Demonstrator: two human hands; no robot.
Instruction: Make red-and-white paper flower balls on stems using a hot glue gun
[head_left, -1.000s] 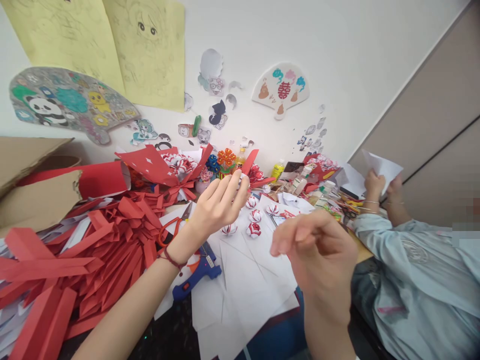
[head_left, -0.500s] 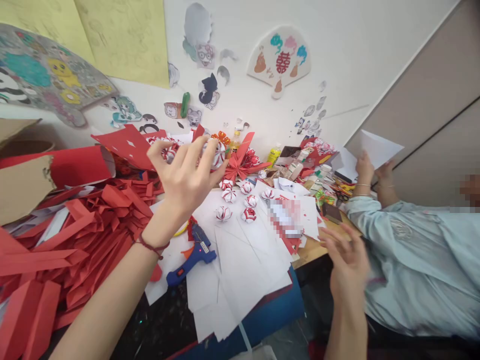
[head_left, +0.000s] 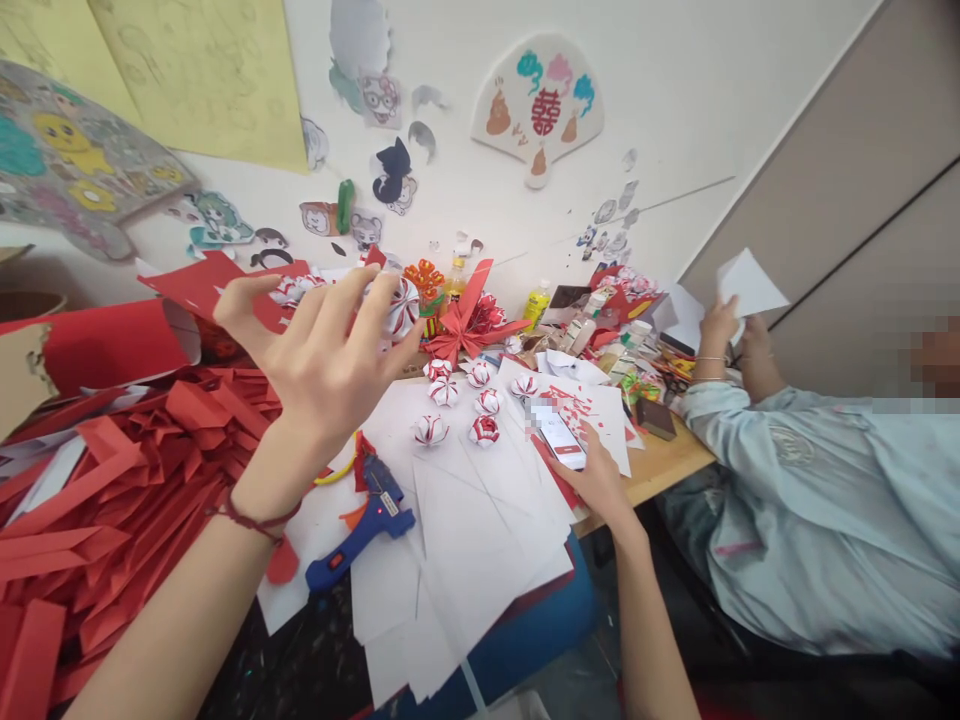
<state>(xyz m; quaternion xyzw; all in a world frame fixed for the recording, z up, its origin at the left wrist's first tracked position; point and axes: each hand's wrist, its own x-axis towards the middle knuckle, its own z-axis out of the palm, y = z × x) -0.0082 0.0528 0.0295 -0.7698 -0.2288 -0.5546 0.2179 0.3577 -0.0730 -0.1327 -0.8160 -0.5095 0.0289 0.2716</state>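
My left hand (head_left: 326, 345) is raised in front of the back of the table, its fingers apart and bent, with nothing visible in them. Just past its fingertips, partly covered by them, shows a red-and-white paper ball (head_left: 405, 310). My right hand (head_left: 602, 475) grips a phone (head_left: 564, 443) by its lower end and right side, the lit screen facing up. White paper sheets (head_left: 480, 540) lie between my arms. Small red-and-white paper balls (head_left: 430, 431) sit on them. A blue glue gun (head_left: 367, 530) rests near my left forearm, its small red light on.
Folded red paper strips (head_left: 142, 500) are heaped at the left. A red paper flower (head_left: 463, 325), a yellow bottle (head_left: 535, 305) and clutter line the wall. At the right, another person's hand (head_left: 718, 327) holds white paper (head_left: 750, 284). A dark box (head_left: 655, 418) stands by the table edge.
My right hand has moved from the table's right edge leftward to the phone and taken hold of it. My left hand has shifted somewhat left in view, still spread.
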